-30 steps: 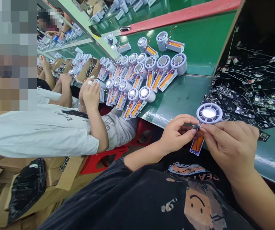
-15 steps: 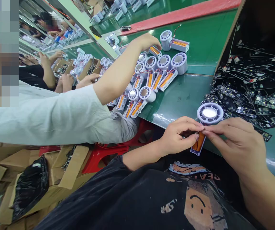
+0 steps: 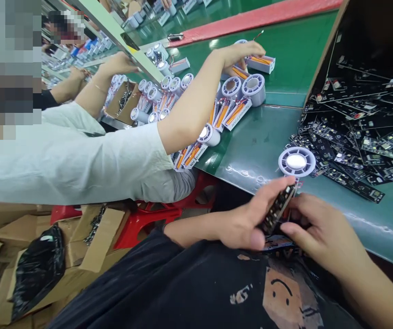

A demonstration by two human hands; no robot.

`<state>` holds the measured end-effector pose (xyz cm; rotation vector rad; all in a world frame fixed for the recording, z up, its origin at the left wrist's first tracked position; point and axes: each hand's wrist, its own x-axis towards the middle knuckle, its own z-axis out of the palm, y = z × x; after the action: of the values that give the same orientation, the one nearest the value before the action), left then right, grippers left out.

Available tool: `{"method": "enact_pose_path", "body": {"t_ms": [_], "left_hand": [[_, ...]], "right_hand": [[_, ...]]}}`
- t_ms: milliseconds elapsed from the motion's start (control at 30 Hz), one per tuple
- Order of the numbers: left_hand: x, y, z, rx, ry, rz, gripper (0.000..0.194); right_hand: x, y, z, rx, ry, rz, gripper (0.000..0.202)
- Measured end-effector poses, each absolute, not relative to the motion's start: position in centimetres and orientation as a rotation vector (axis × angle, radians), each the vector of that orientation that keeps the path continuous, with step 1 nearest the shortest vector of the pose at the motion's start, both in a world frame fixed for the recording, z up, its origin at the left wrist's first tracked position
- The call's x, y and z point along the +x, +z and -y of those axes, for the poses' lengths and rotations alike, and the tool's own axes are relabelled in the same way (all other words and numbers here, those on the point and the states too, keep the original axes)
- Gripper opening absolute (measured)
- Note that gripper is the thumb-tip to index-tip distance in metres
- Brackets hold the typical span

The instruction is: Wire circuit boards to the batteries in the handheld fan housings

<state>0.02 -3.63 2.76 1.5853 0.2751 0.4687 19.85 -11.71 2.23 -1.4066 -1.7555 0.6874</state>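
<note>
A white round fan head (image 3: 296, 161) with a bright metal centre lies at the edge of the green table. Just below it, my left hand (image 3: 247, 219) grips a narrow black circuit board (image 3: 278, 210) between thumb and fingers, tilted on its long edge. On the right side of the board is my right hand (image 3: 319, 226), its thumb and fingers around the fan's handle part, which is mostly hidden behind the board and fingers. Thin red wires show between the fan head and the board.
Loose black circuit boards (image 3: 353, 160) are heaped at the right beside a dark box. Several fan units (image 3: 254, 89) stand further back, where a co-worker's hand (image 3: 242, 55) reaches. A red stool (image 3: 141, 221) and cardboard boxes (image 3: 96, 260) are at lower left.
The circuit board now shows upright in my left hand, over the handle. My hands have moved down and apart from their fingertip pinch. The co-worker's arm has shifted right.
</note>
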Motion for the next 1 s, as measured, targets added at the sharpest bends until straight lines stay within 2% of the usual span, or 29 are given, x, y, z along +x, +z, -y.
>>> {"method": "enact_pose_path", "body": {"t_ms": [67, 133, 300, 333, 467, 567, 633, 800, 900, 1000], "left_hand": [[-0.9, 3.0, 3.4, 1.722, 0.296, -0.114, 0.111], [-1.6, 3.0, 3.0, 1.812, 0.261, -0.122, 0.105], [-0.6, 1.7, 2.2, 1.973, 0.676, -0.388, 0.046], [-0.1, 1.4, 2.0, 2.019, 0.748, -0.428, 0.042], [2.0, 0.7, 1.0, 2.282, 0.632, -0.377, 0.047], [2.9, 0.9, 0.2, 2.478, 0.505, -0.384, 0.03], [3.0, 1.3, 0.0, 2.57, 0.555, -0.424, 0.021], [1.8, 3.2, -0.2, 2.749, 0.758, -0.349, 0.015], [0.7, 4.4, -0.2, 2.85, 0.645, -0.264, 0.016], [0.2, 4.7, 0.1, 2.878, 0.513, -0.379, 0.021]], "right_hand": [[19.5, 2.0, 12.0, -1.499, 0.735, 1.705, 0.032], [19.4, 1.8, 12.1, -1.534, 0.773, 1.612, 0.031], [19.8, 2.3, 12.1, -1.527, 0.974, 1.462, 0.026], [19.7, 2.4, 12.2, -1.513, 1.018, 1.457, 0.028], [19.5, 2.9, 12.3, -1.461, 1.106, 1.513, 0.036], [19.5, 2.8, 12.4, -1.464, 1.16, 1.544, 0.033], [19.9, 2.6, 12.5, -1.461, 1.244, 1.543, 0.03], [21.1, 2.4, 12.5, -1.405, 1.389, 1.475, 0.035], [21.5, 2.1, 12.2, -1.377, 1.441, 1.528, 0.037], [21.4, 1.7, 12.0, -1.429, 1.411, 1.521, 0.035]]}}
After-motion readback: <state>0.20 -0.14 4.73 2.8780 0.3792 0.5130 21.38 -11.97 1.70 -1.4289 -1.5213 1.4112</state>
